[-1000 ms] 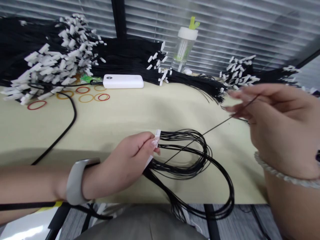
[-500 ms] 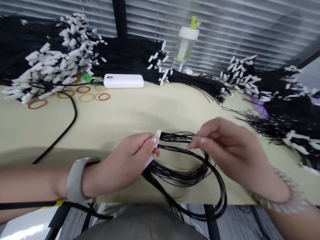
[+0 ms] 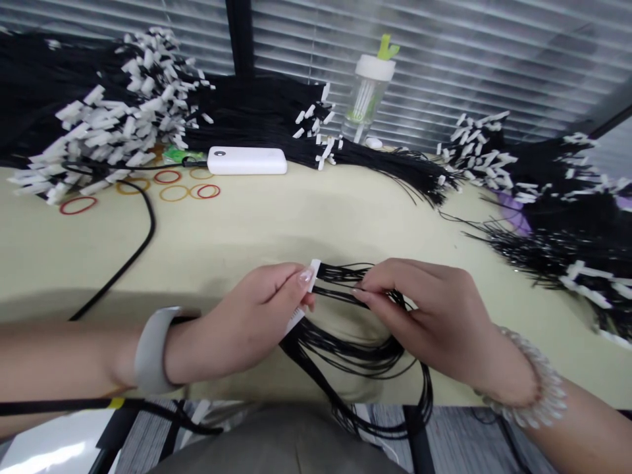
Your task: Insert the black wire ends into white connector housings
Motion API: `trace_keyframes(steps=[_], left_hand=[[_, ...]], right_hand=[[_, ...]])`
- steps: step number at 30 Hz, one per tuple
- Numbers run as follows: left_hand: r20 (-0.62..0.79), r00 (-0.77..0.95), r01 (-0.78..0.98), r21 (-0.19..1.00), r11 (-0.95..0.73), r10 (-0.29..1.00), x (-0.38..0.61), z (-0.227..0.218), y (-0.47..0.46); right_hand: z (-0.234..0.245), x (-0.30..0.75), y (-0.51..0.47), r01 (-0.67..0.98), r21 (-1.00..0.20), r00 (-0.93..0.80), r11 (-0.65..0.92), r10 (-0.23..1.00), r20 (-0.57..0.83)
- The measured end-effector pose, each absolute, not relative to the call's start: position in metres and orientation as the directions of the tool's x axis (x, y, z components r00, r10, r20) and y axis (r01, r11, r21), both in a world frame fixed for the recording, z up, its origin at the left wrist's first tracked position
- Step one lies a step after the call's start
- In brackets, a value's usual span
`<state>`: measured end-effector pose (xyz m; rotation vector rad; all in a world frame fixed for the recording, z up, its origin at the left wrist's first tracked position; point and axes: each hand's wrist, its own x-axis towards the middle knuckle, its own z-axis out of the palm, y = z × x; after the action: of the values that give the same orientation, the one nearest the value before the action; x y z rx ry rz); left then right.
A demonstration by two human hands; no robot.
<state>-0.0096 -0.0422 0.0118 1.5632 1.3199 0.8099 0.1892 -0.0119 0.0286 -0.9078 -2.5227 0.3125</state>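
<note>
Lower centre of frame, left hand (image 3: pixel 247 322) and right hand (image 3: pixel 424 319) close together above worktop (image 3: pixel 247 224), not touching. Left hand pinches white multi-pin connector (image 3: pixel 314 274) at end of black wire bundle (image 3: pixel 355 352); right hand pinches wires just beside connector. Upper left, black wire heap with white connectors (image 3: pixel 113 118), rubber bands (image 3: pixel 174 193), white power bank (image 3: pixel 247 160).

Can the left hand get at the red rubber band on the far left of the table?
Probably, but not at once. The left hand is pinching the white connector of the black wires, so it would have to let go first. The black cable lies before the red rubber band, though it looks low enough to reach over.
</note>
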Motion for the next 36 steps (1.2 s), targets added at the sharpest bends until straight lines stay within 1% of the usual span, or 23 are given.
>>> trace_keyframes(steps=[4, 6, 11, 13, 15, 21, 27, 32, 34, 36], left_hand=[[-0.069, 0.209, 0.395, 0.919, -0.02, 0.975, -0.01, 0.012, -0.042], [-0.073, 0.205, 0.401, 0.916, -0.016, 0.976, -0.01, 0.012, -0.043], [-0.064, 0.229, 0.407, 0.913, -0.036, 0.971, -0.01, 0.013, -0.042], [-0.057, 0.246, 0.425, 0.903, -0.055, 0.968, -0.01, 0.012, -0.042], [-0.051, 0.254, 0.451, 0.89, -0.071, 0.966, -0.01, 0.012, -0.041], [-0.034, 0.334, 0.49, 0.86, -0.142, 0.942, -0.01, 0.013, -0.042], [-0.044, 0.345, 0.513, 0.845, -0.149, 0.938, -0.01, 0.012, -0.043], [-0.038, 0.348, 0.484, 0.863, -0.144, 0.937, -0.009, 0.012, -0.042], [-0.032, 0.34, 0.468, 0.873, -0.139, 0.94, -0.009, 0.012, -0.042], [-0.038, 0.318, 0.463, 0.878, -0.12, 0.947, -0.01, 0.011, -0.042]], right_hand=[[0.026, 0.19, -0.012, 0.551, -0.297, -0.7, 0.779, 0.626, 0.344], [0.024, 0.191, -0.012, 0.548, -0.23, -0.72, 0.805, 0.593, 0.361], [0.02, 0.194, -0.009, 0.517, -0.006, -0.779, 0.856, 0.473, 0.413], [0.019, 0.194, -0.008, 0.479, 0.06, -0.804, 0.876, 0.411, 0.429], [0.019, 0.192, -0.008, 0.455, 0.099, -0.821, 0.885, 0.373, 0.433], [0.016, 0.183, -0.011, 0.443, 0.123, -0.834, 0.888, 0.358, 0.419], [0.015, 0.181, -0.013, 0.433, 0.129, -0.836, 0.892, 0.344, 0.429], [0.015, 0.18, -0.01, 0.481, 0.097, -0.824, 0.872, 0.411, 0.391], [0.014, 0.18, -0.008, 0.525, 0.08, -0.789, 0.847, 0.45, 0.418], [0.016, 0.181, -0.009, 0.56, 0.059, -0.738, 0.826, 0.466, 0.488]])
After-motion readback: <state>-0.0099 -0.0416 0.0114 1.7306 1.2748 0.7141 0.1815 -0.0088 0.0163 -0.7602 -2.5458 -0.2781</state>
